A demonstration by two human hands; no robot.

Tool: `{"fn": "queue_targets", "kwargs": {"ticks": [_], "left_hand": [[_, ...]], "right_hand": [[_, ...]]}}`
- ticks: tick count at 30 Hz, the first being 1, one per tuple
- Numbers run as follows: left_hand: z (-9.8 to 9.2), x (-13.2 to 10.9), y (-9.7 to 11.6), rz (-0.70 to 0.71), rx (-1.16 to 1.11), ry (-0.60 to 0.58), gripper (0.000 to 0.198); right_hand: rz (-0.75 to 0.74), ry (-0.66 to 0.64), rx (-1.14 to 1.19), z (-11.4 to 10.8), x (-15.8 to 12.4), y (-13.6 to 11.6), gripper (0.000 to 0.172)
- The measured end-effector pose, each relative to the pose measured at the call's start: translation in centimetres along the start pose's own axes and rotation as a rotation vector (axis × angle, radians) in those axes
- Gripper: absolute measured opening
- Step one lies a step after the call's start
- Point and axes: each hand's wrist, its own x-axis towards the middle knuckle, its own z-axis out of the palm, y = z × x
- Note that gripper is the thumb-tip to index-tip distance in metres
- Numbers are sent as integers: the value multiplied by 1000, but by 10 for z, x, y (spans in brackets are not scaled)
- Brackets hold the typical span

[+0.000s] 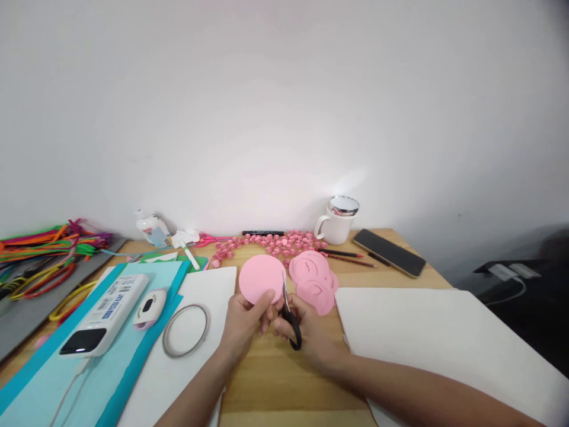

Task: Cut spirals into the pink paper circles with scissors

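Note:
Between the thumb and fingers of my left hand (pixel 249 317) is a round pink paper disc (pixel 260 277), raised above the wooden table. My right hand (pixel 306 329) grips black-handled scissors (pixel 291 323), whose blades point up along the disc's right edge. Whether the blades are parted on the paper I cannot tell. Just right of the disc lies a loose pile of pink paper circles (pixel 313 276), some with curved cuts in them. Behind both hands, many small pink paper rolls (pixel 288 242) are scattered near the wall.
A white mug (pixel 341 222) and a phone (pixel 390 253) stand at the back right, near pencils (pixel 347 258). White sheets (pixel 440 332) flank the hands. Leftward are blue folders (pixel 146 296), a power bank (pixel 104 314), a ring (pixel 185 331), a bottle (pixel 152 228) and pipe cleaners (pixel 48 246).

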Motion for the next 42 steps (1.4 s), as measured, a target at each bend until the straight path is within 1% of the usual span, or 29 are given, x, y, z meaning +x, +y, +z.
{"fn": "queue_targets", "kwargs": {"ticks": [3, 7, 9, 12, 18, 27, 30, 33, 36, 39, 42], "left_hand": [[0, 0, 2, 10, 23, 35, 42], [-1, 0, 3, 7, 81, 35, 43], [-2, 1, 2, 2, 96, 31, 43], [-2, 2, 0, -2, 113, 23, 44], [-1, 2, 0, 3, 81, 32, 44], [-3, 3, 1, 34, 56, 38, 42], [-3, 2, 2, 28, 20, 23, 40], [-2, 2, 1, 0, -44, -16, 37], [-3, 2, -1, -16, -66, -42, 37], [-4, 3, -3, 1, -51, -27, 39], [-4, 4, -2, 17, -26, 20, 41]], "right_hand": [[8, 30, -34, 1, 0, -2, 34], [-59, 29, -4, 2, 3, -5, 43], [-68, 51, 17, 2, 4, -7, 45], [-71, 95, 14, 3, 4, -8, 44], [-72, 64, -8, 2, 3, -8, 38], [-9, 119, -92, -1, 2, -4, 31], [1, 115, -90, -1, 1, -4, 29], [-13, 96, -87, -1, 1, -5, 28], [-14, 76, -70, -1, 1, -4, 29], [27, 74, -62, 0, 1, -2, 33], [49, 73, -69, -1, 1, 0, 34]]}}
